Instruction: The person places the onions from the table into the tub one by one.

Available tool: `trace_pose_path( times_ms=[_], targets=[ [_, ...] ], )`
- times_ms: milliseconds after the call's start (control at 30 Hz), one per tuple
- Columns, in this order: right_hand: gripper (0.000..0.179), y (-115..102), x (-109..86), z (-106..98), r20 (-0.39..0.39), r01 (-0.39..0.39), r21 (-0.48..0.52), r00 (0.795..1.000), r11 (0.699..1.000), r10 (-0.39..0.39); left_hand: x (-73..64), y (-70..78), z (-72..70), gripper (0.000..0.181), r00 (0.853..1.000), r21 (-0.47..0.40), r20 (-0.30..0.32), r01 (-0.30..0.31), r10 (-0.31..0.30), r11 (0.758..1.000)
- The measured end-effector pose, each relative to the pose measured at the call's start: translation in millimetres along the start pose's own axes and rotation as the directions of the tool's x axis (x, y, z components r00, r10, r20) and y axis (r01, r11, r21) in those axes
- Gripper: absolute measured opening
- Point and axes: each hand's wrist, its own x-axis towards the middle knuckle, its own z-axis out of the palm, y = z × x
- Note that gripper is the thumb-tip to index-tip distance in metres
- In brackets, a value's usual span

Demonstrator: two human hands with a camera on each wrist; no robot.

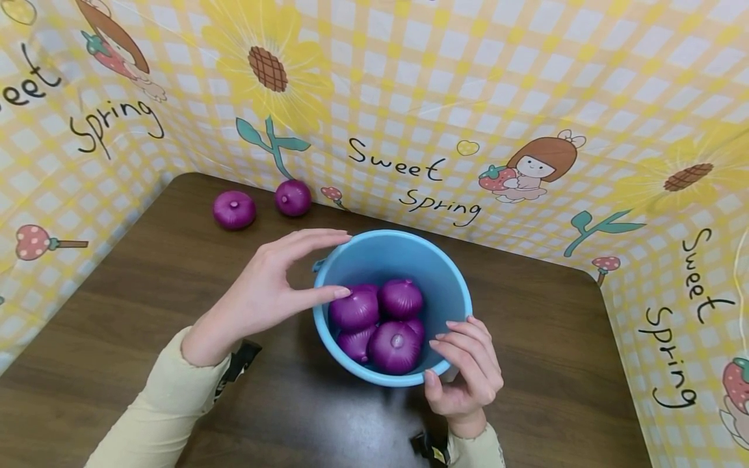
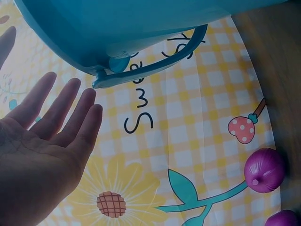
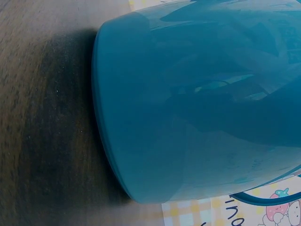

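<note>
A light blue bucket (image 1: 374, 257) stands on the brown table with several purple onions (image 1: 394, 348) inside it. My right hand (image 1: 465, 370) grips the near right rim, fingers over the inside and thumb at the outer edge. At the bucket's left side, my left hand (image 1: 266, 286) is spread, its thumb over the rim by an onion (image 1: 354, 309) and its fingertips at the far left rim. In the left wrist view the left hand's (image 2: 51, 141) fingers look straight, beside the bucket (image 2: 141, 23). The bucket's outer wall (image 3: 188, 117) fills most of the right wrist view, where the right hand is hidden.
Two more onions lie on the table at the back left, one (image 1: 234, 210) left of the other (image 1: 293, 197). A yellow checked cloth (image 1: 374, 97) rises behind and along both sides of the table. The bucket's handle (image 2: 164, 63) hangs at its outer side.
</note>
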Motion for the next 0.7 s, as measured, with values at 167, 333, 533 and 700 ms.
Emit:
trace_pose_path(
  times_ms=[167, 333, 533, 700],
  targets=[
    [0.045, 0.2, -0.4, -0.5, 0.005, -0.002, -0.004, 1.0, 1.0, 0.002, 1.1, -1.6, -1.2, 0.064, 1.0, 0.001, -0.018, 0.007, -0.007, 1.0],
    [0.045, -0.5, -0.7, -1.6, 0.017, -0.009, -0.01, 1.0, 1.0, 0.01, 1.9, -4.4, -2.4, 0.064, 0.999, 0.017, -0.046, -0.009, 0.01, 1.0],
    [0.045, -0.9, -0.8, -2.0, 0.025, -0.017, -0.011, 1.0, 1.0, 0.017, 1.5, -8.0, -4.2, 0.063, 0.997, 0.03, -0.081, -0.006, 0.008, 1.0],
    [0.045, -1.2, -1.0, -2.7, 0.031, -0.022, -0.015, 0.999, 1.0, 0.023, 1.5, -10.3, -6.8, 0.064, 0.995, 0.024, -0.099, 0.032, -0.03, 0.999]
  ],
)
